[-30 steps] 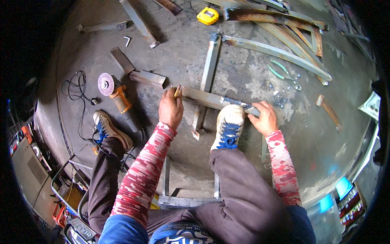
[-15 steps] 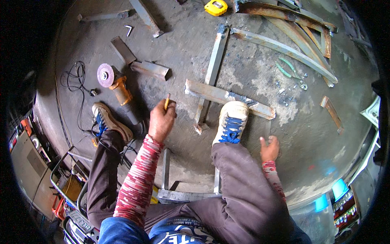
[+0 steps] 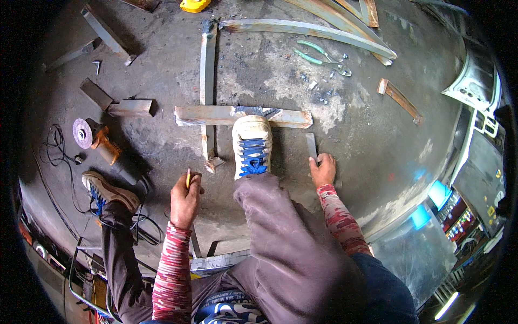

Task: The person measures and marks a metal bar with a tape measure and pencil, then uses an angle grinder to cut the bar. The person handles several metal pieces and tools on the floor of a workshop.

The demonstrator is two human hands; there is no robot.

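Note:
My left hand (image 3: pixel 185 201) is closed around a short yellow pencil (image 3: pixel 188 178), whose end sticks up above the fingers. To the right of my leg, my right hand (image 3: pixel 324 170) has its thumb and fingers at the near end of a thin flat metal strip (image 3: pixel 311 143) on the floor. My shoe (image 3: pixel 252 141) with blue laces presses on a short rusty steel angle bar (image 3: pixel 202 114). That bar lies crosswise over a longer steel bar (image 3: pixel 208 67).
An angle grinder (image 3: pixel 110 151) with its cord lies at left beside my other shoe (image 3: pixel 110 191). Green-handled pliers (image 3: pixel 324 58), rusty metal offcuts (image 3: pixel 400 101) and long steel bars (image 3: pixel 310 31) lie farther off. A yellow tape measure (image 3: pixel 194 4) shows at the top edge.
My view has swung to the right. My right hand has moved forward and its fingers have closed at the metal strip. The pencil stays in my left hand.

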